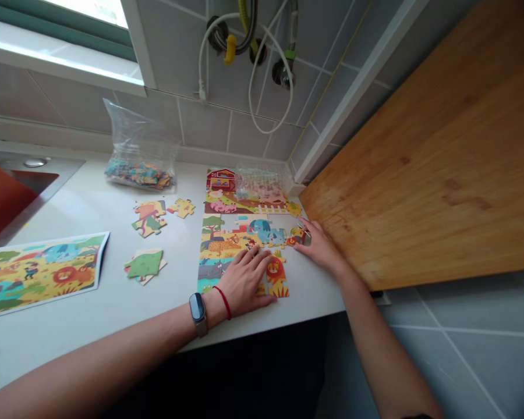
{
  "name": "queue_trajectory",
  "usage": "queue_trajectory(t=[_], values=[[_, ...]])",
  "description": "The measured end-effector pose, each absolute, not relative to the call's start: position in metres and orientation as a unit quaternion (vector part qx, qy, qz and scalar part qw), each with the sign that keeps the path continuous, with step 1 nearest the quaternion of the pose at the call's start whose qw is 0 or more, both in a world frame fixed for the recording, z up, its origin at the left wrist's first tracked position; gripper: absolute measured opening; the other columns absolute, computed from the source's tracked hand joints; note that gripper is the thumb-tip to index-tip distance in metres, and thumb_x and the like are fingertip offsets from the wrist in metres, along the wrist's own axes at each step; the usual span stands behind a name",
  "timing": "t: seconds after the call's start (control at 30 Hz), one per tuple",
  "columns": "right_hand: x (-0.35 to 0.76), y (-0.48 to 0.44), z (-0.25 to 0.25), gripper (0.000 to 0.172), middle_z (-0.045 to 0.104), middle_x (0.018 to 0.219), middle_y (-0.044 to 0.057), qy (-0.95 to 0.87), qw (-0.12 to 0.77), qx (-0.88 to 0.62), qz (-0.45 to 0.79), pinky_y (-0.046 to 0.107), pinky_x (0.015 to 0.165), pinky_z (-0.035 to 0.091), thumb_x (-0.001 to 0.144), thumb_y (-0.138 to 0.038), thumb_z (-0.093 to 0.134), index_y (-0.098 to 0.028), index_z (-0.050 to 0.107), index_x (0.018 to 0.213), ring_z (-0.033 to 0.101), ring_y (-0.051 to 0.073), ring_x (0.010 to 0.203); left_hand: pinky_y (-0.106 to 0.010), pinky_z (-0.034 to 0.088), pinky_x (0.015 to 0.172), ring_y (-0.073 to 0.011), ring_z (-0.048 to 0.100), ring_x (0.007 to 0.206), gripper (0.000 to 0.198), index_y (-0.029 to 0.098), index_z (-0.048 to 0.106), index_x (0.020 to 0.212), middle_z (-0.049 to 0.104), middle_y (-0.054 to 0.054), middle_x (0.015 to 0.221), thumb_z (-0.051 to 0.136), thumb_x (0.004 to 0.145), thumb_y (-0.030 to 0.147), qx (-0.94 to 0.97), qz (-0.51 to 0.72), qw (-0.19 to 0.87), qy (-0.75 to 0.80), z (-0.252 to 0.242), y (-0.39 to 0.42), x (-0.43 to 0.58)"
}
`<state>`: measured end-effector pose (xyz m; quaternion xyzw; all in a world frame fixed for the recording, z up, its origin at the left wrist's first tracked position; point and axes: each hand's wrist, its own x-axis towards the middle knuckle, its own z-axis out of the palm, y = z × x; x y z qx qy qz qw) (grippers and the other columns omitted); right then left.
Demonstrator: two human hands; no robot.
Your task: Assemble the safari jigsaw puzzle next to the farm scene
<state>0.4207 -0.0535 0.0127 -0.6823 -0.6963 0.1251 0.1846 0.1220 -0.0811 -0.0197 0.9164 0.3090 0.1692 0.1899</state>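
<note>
My left hand (245, 280) lies with its fingers stretched over the lower part of a partly joined jigsaw puzzle (212, 247) of savanna animals, hiding some of it. Beside its thumb are joined lion puzzle pieces (278, 273). At the puzzle's right side, my right hand (319, 247) pinches a puzzle piece (296, 237) with orange lion art between thumb and fingers. Elephant puzzle pieces (264, 231) sit between the hands, toward the back. Behind them is a joined farm puzzle (222, 201), with a clear plastic tray or wrap (262, 181) over part of it.
Loose puzzle pieces (149, 218) and a green puzzle piece (145, 265) lie left of the puzzle. A clear bag of pieces (142, 166) stands by the wall. The picture sheet (48, 270) is at left, near the sink (65, 166). A wooden board (441, 151) leans at right.
</note>
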Motion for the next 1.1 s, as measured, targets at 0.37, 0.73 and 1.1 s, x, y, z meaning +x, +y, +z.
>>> queue_trajectory(t=[0.37,0.73,1.1], values=[[0.429,-0.059,0.024,0.037,0.067,0.121,0.007,-0.731,0.107,-0.662,0.130,0.042,0.105,0.052,0.079,-0.019,0.081,-0.026,0.077,0.116,0.067,0.026,0.114,-0.056,0.033,0.123,-0.0406,0.038,0.153,0.071,0.020,0.061,0.139,0.050,-0.014,0.161,0.070,0.088,0.069,0.925,0.169,0.162,0.299,-0.022,-0.081,0.122],[0.433,-0.012,0.027,0.047,0.073,0.096,0.006,-0.726,0.049,-0.663,0.175,0.037,0.085,0.058,0.061,-0.017,0.094,-0.019,0.080,0.106,0.070,0.024,0.086,-0.057,0.035,0.123,-0.0410,0.040,0.151,0.071,0.019,0.062,0.137,0.051,-0.014,0.160,0.070,0.088,0.070,0.927,0.165,0.158,0.298,-0.021,-0.081,0.121],[0.427,-0.017,0.048,0.011,0.078,0.094,0.007,-0.702,0.161,-0.659,0.219,0.032,0.080,0.058,0.089,-0.027,0.070,-0.019,0.076,0.094,0.073,0.021,0.086,-0.058,0.034,0.124,-0.0420,0.039,0.152,0.072,0.017,0.062,0.137,0.049,-0.015,0.162,0.069,0.089,0.070,0.929,0.148,0.162,0.298,-0.018,-0.081,0.121]])
